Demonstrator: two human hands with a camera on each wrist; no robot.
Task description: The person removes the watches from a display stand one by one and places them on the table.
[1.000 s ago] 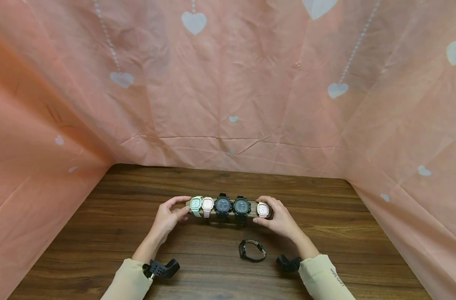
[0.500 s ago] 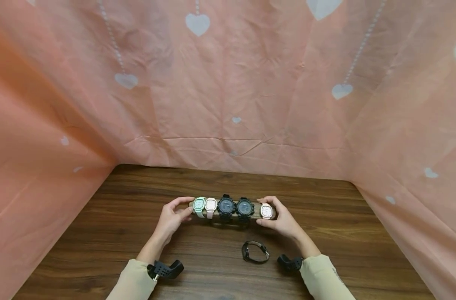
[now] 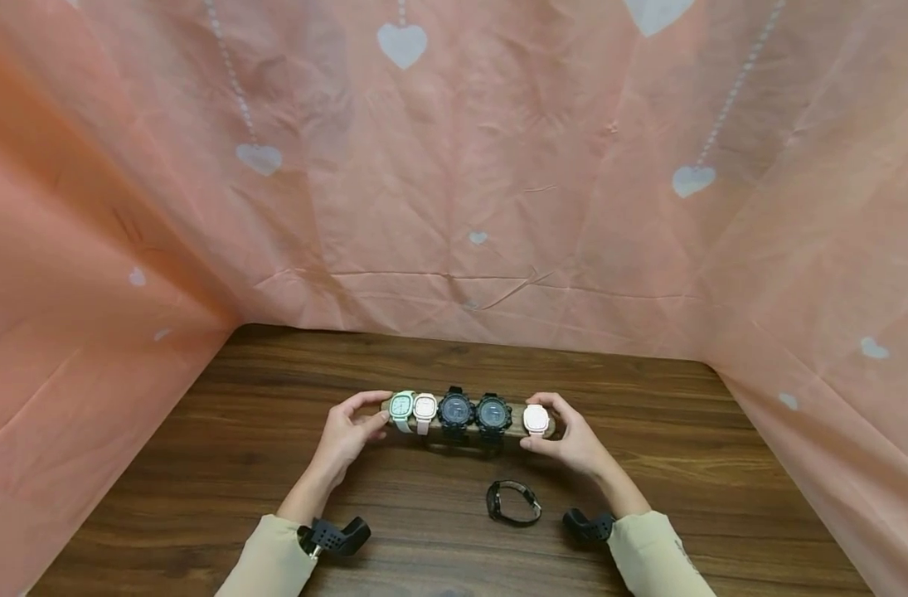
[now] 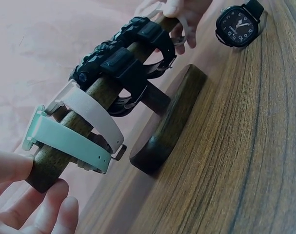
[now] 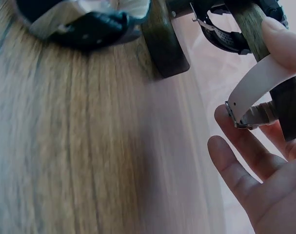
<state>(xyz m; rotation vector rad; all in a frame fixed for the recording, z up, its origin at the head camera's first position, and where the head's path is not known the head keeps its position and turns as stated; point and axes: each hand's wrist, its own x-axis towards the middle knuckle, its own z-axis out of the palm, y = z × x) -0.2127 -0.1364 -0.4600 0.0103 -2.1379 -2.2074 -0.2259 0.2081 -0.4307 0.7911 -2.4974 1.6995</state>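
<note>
A wooden watch stand (image 4: 48,170) carries a row of wristwatches on its bar, above a dark wooden base (image 4: 174,122). At its left end my left hand (image 3: 347,429) pinches the bar, beside a mint-green watch (image 3: 401,405). A pale pink watch (image 3: 425,407) and two chunky black watches (image 3: 456,410) follow along it. Around the right end my right hand (image 3: 575,438) grips a whitish watch (image 3: 536,419) on the bar; in the right wrist view the thumb lies over its strap (image 5: 257,85) and bar, with a finger near the buckle.
One more black watch (image 3: 515,503) lies looped on the brown wooden table (image 3: 424,555), in front of the stand. Pink cloth (image 3: 454,166) with white hearts hangs behind and on both sides. Black wrist cameras (image 3: 339,536) sit on both wrists.
The whole view shifts slightly, so hands, stand and watches appear a little farther right. Both hands stay at the stand's ends; the loose watch stays on the table.
</note>
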